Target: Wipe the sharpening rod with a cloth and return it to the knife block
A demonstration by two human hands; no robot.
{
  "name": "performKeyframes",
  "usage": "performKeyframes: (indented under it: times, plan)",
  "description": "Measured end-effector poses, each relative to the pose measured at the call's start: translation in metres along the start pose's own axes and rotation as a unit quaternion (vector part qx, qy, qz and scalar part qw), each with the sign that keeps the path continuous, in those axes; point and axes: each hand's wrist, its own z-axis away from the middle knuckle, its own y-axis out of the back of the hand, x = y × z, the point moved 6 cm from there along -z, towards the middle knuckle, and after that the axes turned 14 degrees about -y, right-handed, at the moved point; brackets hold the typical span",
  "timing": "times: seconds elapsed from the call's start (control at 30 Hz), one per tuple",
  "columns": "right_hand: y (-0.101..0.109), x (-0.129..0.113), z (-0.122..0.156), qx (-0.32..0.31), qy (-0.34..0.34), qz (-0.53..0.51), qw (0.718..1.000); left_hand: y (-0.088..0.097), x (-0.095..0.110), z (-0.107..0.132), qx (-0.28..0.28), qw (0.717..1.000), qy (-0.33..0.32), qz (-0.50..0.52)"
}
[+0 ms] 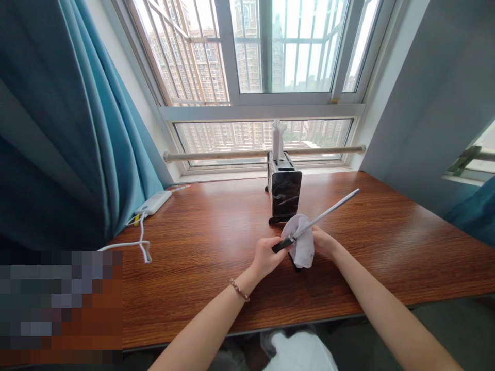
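My left hand [267,256] is closed around the black handle of a honing steel [328,210], whose long, thin grey rod points up and to the right. A white cloth [302,252] hangs about the base of the rod, just past the handle. Behind this cloth, my right hand [323,242] is closed on its right side; most of the fingers are hidden. Below the cloth a small dark thing shows on the table, too covered to name. Just beyond the hands stands a black knife block [286,193].
White crumpled material [277,139] sticks up from the block. The brown wooden table [209,221] reaches to a window with a rail [232,154]. At the left lie a white power strip [153,203] and its cable [127,245], beside a blue curtain [112,129].
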Motion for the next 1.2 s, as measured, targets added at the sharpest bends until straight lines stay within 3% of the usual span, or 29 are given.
performKeyframes:
  times: [0.33,0.6,1.2]
  plan:
    - [0.001,0.001,-0.001,-0.012,0.010,0.004,1.000,0.000,-0.004,-0.001,0.012,0.998,0.021,0.055]
    - [-0.005,-0.005,0.001,0.020,0.012,-0.012,1.000,0.000,-0.002,-0.001,0.012,0.996,0.036,0.083]
    - [-0.001,-0.006,0.003,0.020,0.008,-0.013,1.000,0.000,0.003,-0.002,0.000,0.998,0.020,0.063]
